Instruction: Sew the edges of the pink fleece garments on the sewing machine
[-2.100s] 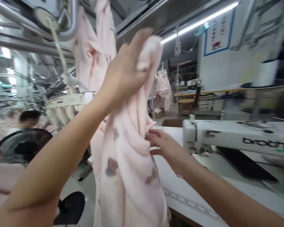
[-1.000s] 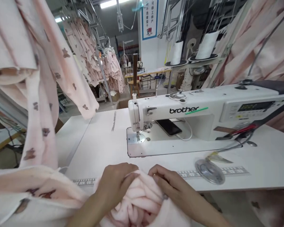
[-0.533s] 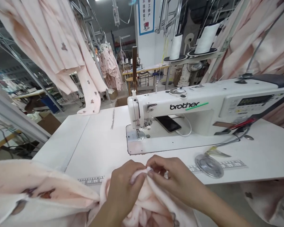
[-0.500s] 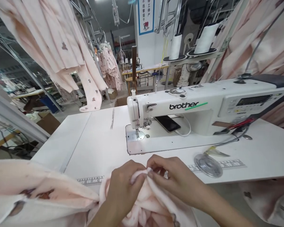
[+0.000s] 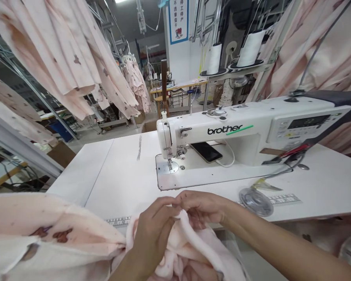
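Pale pink fleecy fabric (image 5: 193, 244) with brown patches lies bunched at the table's front edge and spreads to the left. My left hand (image 5: 155, 226) pinches a folded edge of it, fingers closed. Right against it, my right hand (image 5: 197, 207) is closed on the same edge; its fingertips meet those of the left. A thick folded strip of the fabric runs down from the fingers toward the lower right. Just beyond both hands stands a white sewing machine (image 5: 234, 128), its needle and presser foot (image 5: 171, 164) apart from the fabric.
A black phone (image 5: 206, 151) with a white cable lies under the machine arm. Near the front edge sits a clear round dish (image 5: 256, 201) beside a printed ruler strip (image 5: 286, 199). Thread cones (image 5: 215, 58) stand behind. Pink garments (image 5: 73, 58) hang at left and right.
My right hand has turned and moved slightly left, over the left fingertips. The fabric edge between the hands has shifted. Garments hanging at the left have swung.
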Demonstrator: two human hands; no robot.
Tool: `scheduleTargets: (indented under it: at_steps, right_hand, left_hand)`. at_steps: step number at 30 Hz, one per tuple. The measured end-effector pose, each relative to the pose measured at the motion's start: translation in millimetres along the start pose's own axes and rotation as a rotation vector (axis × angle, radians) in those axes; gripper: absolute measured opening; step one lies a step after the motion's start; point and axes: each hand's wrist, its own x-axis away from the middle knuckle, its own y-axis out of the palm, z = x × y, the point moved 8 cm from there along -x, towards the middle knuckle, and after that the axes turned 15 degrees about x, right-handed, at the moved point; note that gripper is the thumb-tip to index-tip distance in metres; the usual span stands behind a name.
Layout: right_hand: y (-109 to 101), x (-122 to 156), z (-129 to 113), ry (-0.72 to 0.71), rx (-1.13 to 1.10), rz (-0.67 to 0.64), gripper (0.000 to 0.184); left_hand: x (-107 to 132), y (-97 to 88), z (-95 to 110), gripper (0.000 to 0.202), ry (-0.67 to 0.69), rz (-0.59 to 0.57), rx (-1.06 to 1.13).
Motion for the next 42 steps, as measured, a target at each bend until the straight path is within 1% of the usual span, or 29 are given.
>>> scheduleTargets:
  at_steps: [2, 4, 5, 6, 7, 8, 10, 11, 12, 13, 14, 15, 17, 18, 20, 22, 23, 25, 27, 29, 32, 33, 35, 37, 38, 42]
  right_hand:
    - [1.6, -1.1, 4.6, -0.008, -0.039, 0.010, 0.015]
    - [0.5, 5.0, -0.6, -0.101, -0.041, 0.091, 0.024]
    - [-1.5, 11.0, -6.7, -0.178, -0.003, 0.171, 0.029]
    - [-4.1, 19.2, -14.0, -0.258, 0.063, 0.280, 0.032]
    - [-6.1, 28.8, -21.0, -0.323, 0.153, 0.406, 0.032]
    - [-6.3, 37.8, -25.8, -0.351, 0.265, 0.525, 0.029]
    - [-5.1, 50.2, -28.5, -0.295, 0.486, 0.718, 0.019]
    - [-4.7, 53.3, -28.5, -0.256, 0.563, 0.776, 0.015]
    - [-4.2, 54.2, -29.1, -0.240, 0.607, 0.798, 0.013]
    - [-3.9, 53.5, -30.8, -0.256, 0.623, 0.788, 0.013]
    - [-3.9, 52.0, -33.7, -0.295, 0.617, 0.758, 0.016]
    - [-4.6, 50.4, -37.1, -0.345, 0.599, 0.717, 0.019]
    - [-8.0, 46.6, -41.6, -0.398, 0.557, 0.631, 0.022]
    - [-11.0, 44.8, -42.1, -0.396, 0.526, 0.603, 0.023]
    - [-18.5, 41.6, -39.9, -0.366, 0.431, 0.590, 0.025]
    - [-26.9, 39.1, -35.1, -0.326, 0.335, 0.626, 0.025]
    - [-32.1, 38.5, -32.8, -0.308, 0.315, 0.670, 0.024]
    - [-44.3, 38.2, -30.6, -0.288, 0.353, 0.784, 0.022]
    - [-57.5, 36.0, -31.7, -0.282, 0.464, 0.892, 0.020]
    - [-72.3, 28.7, -32.6, -0.225, 0.636, 0.974, 0.019]
    - [-97.9, 9.3, -29.2, -0.031, 0.907, 1.030, 0.019]
    - [-106.6, 2.5, -27.4, 0.029, 0.962, 1.035, 0.018]
    - [-121.8, -9.5, -24.0, 0.111, 0.996, 1.033, 0.015]
    - [-132.5, -17.7, -21.4, 0.173, 1.002, 1.029, 0.011]
    - [-136.1, -20.6, -20.6, 0.200, 1.010, 1.025, 0.010]
    - [-143.5, -27.3, -19.1, 0.261, 1.038, 1.005, 0.011]
  left_hand:
    - [2.5, -2.0, -5.1, 0.020, -0.006, 0.039, 0.072]
    - [4.9, -8.0, -15.2, 0.018, -0.063, 0.131, 0.077]
    - [5.9, -11.2, -19.6, 0.017, -0.089, 0.180, 0.062]
    - [6.5, -13.6, -22.8, 0.016, -0.107, 0.220, 0.038]
    - [6.2, -14.3, -24.6, 0.016, -0.117, 0.240, 0.012]
    - [5.0, -13.9, -24.9, 0.016, -0.119, 0.245, -0.010]
    - [1.2, -13.1, -26.1, 0.015, -0.159, 0.247, -0.021]
    - [-0.7, -14.5, -28.3, 0.015, -0.215, 0.261, -0.007]
    - [-2.5, -16.6, -31.4, 0.016, -0.286, 0.275, 0.031]
    - [-4.7, -17.6, -34.8, 0.021, -0.362, 0.267, 0.090]
    - [-7.5, -16.8, -37.6, 0.026, -0.431, 0.229, 0.159]
    - [-11.0, -14.8, -38.9, 0.030, -0.479, 0.164, 0.226]
    - [-19.4, -11.3, -36.8, 0.028, -0.492, 0.020, 0.323]
    - [-23.2, -11.5, -35.9, 0.025, -0.481, -0.026, 0.350]
    - [-28.3, -13.5, -39.3, 0.021, -0.490, -0.052, 0.411]
    - [-30.8, -11.3, -47.9, 0.019, -0.551, -0.057, 0.507]
    - [-32.0, -9.1, -53.3, 0.020, -0.589, -0.056, 0.557]
    - [-36.4, -4.8, -65.1, 0.024, -0.652, -0.040, 0.633]
    - [-44.5, -0.8, -80.4, 0.027, -0.696, -0.022, 0.665]
    - [-55.5, 3.2, -100.5, 0.028, -0.721, -0.021, 0.621]
    - [-73.6, 9.4, -134.1, 0.022, -0.703, -0.058, 0.424]
    - [-78.3, 11.7, -144.1, 0.019, -0.694, -0.075, 0.363]
    - [-84.5, 15.9, -159.1, 0.013, -0.686, -0.106, 0.281]
    - [-87.7, 17.5, -165.5, 0.009, -0.675, -0.129, 0.226]
    - [-88.9, 16.8, -166.1, 0.010, -0.665, -0.134, 0.192]
    - [-93.7, 11.1, -166.6, 0.015, -0.664, -0.122, 0.057]
